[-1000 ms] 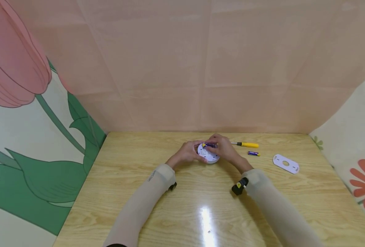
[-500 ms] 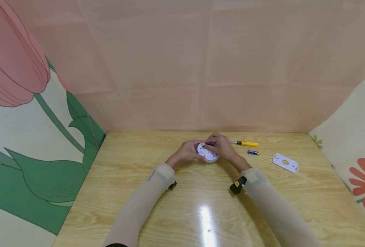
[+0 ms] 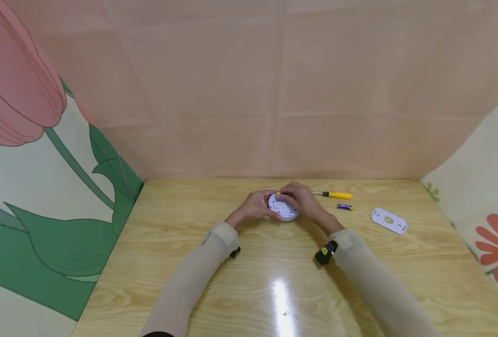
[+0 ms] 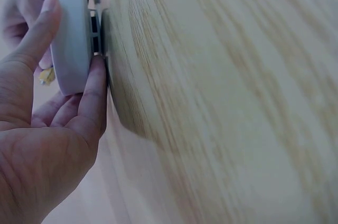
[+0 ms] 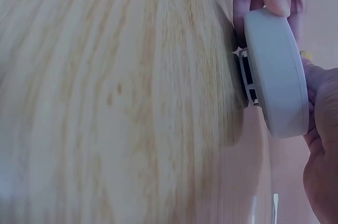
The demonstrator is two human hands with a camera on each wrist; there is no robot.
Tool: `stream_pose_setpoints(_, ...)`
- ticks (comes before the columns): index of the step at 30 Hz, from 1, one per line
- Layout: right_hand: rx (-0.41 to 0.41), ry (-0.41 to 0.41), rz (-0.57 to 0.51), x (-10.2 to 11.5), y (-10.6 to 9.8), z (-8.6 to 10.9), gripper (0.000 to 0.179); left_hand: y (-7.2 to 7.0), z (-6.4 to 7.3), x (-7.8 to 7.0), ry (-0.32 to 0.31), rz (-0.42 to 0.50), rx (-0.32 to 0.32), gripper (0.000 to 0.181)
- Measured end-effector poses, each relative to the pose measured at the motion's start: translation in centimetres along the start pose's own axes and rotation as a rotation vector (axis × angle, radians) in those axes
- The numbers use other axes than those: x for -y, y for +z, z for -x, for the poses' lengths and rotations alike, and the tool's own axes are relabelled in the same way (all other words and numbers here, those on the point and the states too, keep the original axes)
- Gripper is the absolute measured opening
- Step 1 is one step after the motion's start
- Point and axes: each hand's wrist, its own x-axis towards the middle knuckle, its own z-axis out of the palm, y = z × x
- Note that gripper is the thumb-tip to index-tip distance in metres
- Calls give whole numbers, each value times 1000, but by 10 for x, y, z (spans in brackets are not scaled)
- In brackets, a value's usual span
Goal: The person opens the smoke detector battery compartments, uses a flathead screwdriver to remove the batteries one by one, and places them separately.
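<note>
A round white smoke detector is held back side up, close over the table, its slotted underside facing the wood in both wrist views. My left hand grips its rim, thumb on one side and fingers reaching under. At the detector's back, my right hand pinches a purple battery with a yellow end; the fingers hide most of this battery. That yellow end also shows past the casing in the left wrist view. From the right wrist, the casing blocks much of the right hand's fingers.
A second purple battery lies right of the hands. Behind it is a screwdriver with a yellow handle. Farther right lies a white oval mounting plate. A pink cloth backdrop rises at the table's back edge.
My right fingers have closed in over the battery, so less of its purple body shows. The left hand and the detector stay nearly in place.
</note>
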Motion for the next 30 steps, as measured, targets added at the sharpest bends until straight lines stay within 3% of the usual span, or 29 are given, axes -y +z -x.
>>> stream_pose_setpoints(9, 3, 48, -55, 1, -9, 3, 15, -1, 1, -2, -3, 15, 9, 93)
stream_pose_setpoints(16, -35, 27, -40, -2, -15, 5, 15, -2, 1, -2, -15, 1, 4, 94)
stream_pose_setpoints(30, -23, 49, -15, -10, -33, 18, 15, 1, 0, -2, -18, -12, -3, 94)
